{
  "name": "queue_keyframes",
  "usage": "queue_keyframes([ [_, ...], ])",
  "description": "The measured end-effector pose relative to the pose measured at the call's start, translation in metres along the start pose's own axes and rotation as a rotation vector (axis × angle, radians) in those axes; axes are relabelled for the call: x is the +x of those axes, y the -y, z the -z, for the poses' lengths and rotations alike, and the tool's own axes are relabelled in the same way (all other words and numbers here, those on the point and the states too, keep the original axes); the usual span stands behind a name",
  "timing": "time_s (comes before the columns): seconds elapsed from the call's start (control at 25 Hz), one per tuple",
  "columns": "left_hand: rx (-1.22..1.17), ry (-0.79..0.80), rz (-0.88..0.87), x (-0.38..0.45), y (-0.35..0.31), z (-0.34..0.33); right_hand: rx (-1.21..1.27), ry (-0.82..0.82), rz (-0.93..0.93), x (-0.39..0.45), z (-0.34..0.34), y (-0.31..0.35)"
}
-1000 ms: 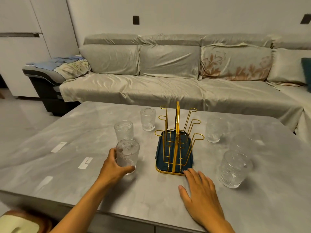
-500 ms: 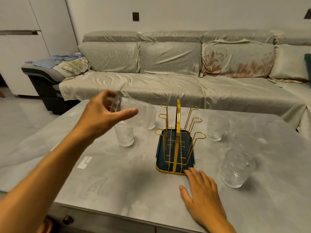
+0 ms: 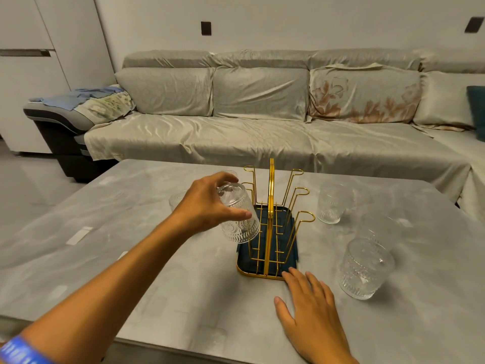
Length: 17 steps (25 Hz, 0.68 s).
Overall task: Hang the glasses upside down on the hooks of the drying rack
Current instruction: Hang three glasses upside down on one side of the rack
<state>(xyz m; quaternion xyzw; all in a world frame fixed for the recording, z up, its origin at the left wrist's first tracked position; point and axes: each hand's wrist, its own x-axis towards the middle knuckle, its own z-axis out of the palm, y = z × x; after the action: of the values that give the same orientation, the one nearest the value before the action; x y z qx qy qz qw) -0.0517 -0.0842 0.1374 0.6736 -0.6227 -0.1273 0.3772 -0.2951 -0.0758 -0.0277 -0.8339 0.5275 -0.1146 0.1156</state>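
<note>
The left hand's grip [image 3: 207, 203] encloses one glass [image 3: 237, 215], now inverted and lowered onto the drying rack's [image 3: 270, 227] near-left hook (previously tilted above it). Right hand [image 3: 309, 308] stays flat, unclenched, at the rack's front.

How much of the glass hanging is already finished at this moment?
Done: nothing; the rack's visible hooks are bare. In hand: the left hand holds one glass upside down at the rack's left hooks; the right hand rests by its base. Left: the other glasses, such as one standing right.
</note>
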Motion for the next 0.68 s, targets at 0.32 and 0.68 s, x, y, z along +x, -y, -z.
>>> queue_keyframes([
  [0.32,0.099,0.091,-0.032,-0.001,0.007,-0.021,0.002,-0.007,-0.003,0.000,-0.001,-0.001],
  [0.68,-0.522,-0.106,0.096,-0.022,0.073,0.001,-0.039,0.036,-0.019,0.003,0.002,0.002],
])
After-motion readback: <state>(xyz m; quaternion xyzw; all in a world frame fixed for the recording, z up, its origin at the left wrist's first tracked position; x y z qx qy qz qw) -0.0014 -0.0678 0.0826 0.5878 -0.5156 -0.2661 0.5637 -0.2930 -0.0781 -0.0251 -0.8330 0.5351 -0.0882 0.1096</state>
